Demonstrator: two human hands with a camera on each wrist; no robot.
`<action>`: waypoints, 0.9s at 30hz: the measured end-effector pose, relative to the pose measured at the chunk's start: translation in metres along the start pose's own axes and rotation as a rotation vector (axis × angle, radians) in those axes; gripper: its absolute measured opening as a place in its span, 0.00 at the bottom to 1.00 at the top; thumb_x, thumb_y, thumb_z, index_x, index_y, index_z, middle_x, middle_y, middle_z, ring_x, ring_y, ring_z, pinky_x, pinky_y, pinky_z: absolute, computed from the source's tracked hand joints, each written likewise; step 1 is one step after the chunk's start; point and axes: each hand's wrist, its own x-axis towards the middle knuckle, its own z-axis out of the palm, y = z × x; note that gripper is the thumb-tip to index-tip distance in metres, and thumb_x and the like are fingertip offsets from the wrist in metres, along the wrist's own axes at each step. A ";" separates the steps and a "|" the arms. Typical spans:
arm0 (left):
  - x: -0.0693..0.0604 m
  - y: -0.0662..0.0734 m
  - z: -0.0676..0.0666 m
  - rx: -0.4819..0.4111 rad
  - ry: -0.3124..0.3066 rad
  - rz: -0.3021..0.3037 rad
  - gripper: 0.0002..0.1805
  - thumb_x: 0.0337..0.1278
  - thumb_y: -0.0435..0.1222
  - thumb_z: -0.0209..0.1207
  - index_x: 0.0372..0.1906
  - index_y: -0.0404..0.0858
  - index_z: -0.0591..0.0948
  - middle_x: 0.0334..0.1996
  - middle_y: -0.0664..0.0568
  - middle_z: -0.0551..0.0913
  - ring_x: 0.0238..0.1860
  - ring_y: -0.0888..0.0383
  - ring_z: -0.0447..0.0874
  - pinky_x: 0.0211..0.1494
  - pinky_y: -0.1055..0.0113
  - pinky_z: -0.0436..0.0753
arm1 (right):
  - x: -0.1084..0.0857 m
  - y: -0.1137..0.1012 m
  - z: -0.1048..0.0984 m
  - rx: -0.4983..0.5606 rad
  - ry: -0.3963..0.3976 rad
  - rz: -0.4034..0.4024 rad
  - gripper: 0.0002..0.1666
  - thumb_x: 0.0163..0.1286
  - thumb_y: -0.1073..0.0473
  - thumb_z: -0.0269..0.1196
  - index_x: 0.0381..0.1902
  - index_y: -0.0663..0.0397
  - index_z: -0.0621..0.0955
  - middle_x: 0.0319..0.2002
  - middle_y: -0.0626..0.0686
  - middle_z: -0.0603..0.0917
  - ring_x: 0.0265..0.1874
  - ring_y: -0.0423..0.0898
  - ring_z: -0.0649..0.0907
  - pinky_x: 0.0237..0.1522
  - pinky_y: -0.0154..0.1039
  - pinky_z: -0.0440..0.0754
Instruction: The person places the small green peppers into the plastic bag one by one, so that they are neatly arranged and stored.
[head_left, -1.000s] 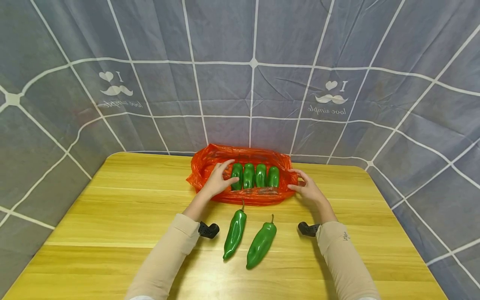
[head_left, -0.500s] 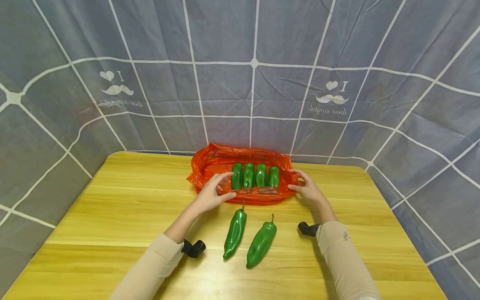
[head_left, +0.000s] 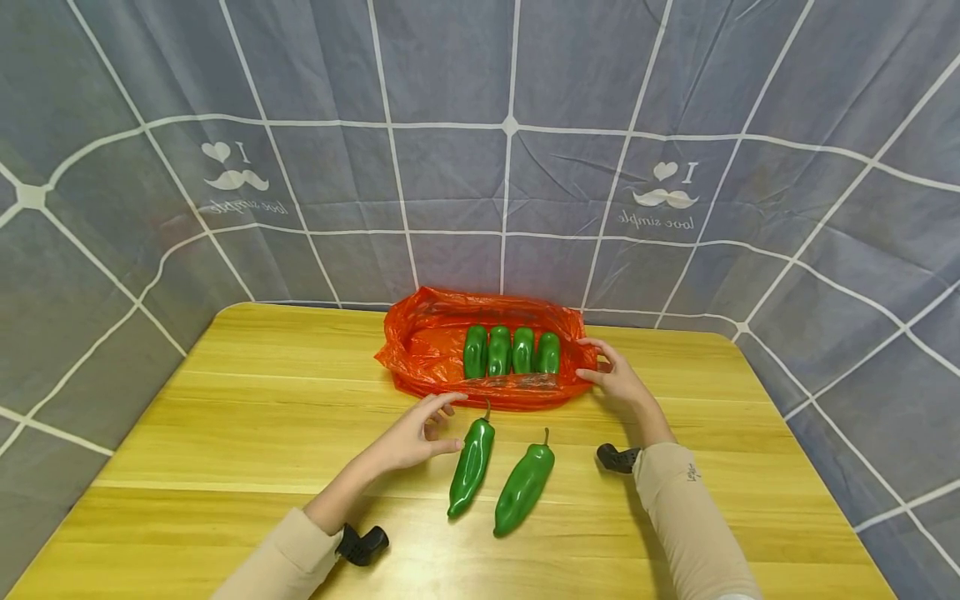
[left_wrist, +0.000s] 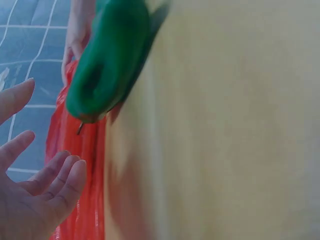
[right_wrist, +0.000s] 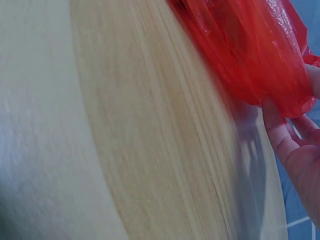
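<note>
Four green peppers (head_left: 498,350) sat side by side in the right part of the red plastic bag (head_left: 420,379), lower ends hidden by its front rim; such close packing probably let each steady the next.

Red plastic bag: one, mouth gaping upward, near the far edge of the desk (head_left: 262,367). The right hand (head_left: 617,377) held its right end between thumb and fingers, presumably to stop the thin film sagging inward or sliding.

Loose peppers: two, on the desk before the bag. The slim pepper (head_left: 471,468) and the broad pepper (head_left: 524,490) slanted alike, stems towards the bag, apart from each other, leaving room for fingers around each.

Left hand (head_left: 415,433): holding nothing, thumb and fingers spread wide beside the slim pepper's upper end, seemingly shaped to its girth; contact could not be told.
</note>
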 end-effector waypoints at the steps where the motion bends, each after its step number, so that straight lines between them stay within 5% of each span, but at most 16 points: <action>1: -0.002 -0.001 0.002 -0.010 -0.013 0.000 0.35 0.49 0.36 0.65 0.64 0.36 0.65 0.46 0.37 0.72 0.46 0.43 0.74 0.44 0.54 0.77 | 0.000 0.000 0.000 -0.002 0.001 0.000 0.31 0.60 0.72 0.59 0.61 0.58 0.64 0.56 0.65 0.66 0.45 0.49 0.77 0.37 0.36 0.79; 20: -0.019 -0.001 0.023 -0.069 -0.115 -0.068 0.37 0.46 0.38 0.66 0.64 0.39 0.65 0.48 0.39 0.69 0.45 0.48 0.73 0.39 0.68 0.77 | -0.002 -0.004 -0.001 -0.014 0.008 -0.014 0.31 0.61 0.72 0.59 0.61 0.60 0.65 0.56 0.65 0.66 0.41 0.44 0.79 0.36 0.33 0.79; 27: -0.020 0.004 0.029 -0.007 -0.130 -0.106 0.41 0.44 0.38 0.68 0.66 0.44 0.64 0.50 0.39 0.67 0.42 0.51 0.71 0.34 0.70 0.76 | -0.001 -0.004 -0.001 0.016 0.006 -0.013 0.31 0.60 0.73 0.59 0.61 0.60 0.65 0.57 0.66 0.66 0.45 0.54 0.78 0.35 0.33 0.79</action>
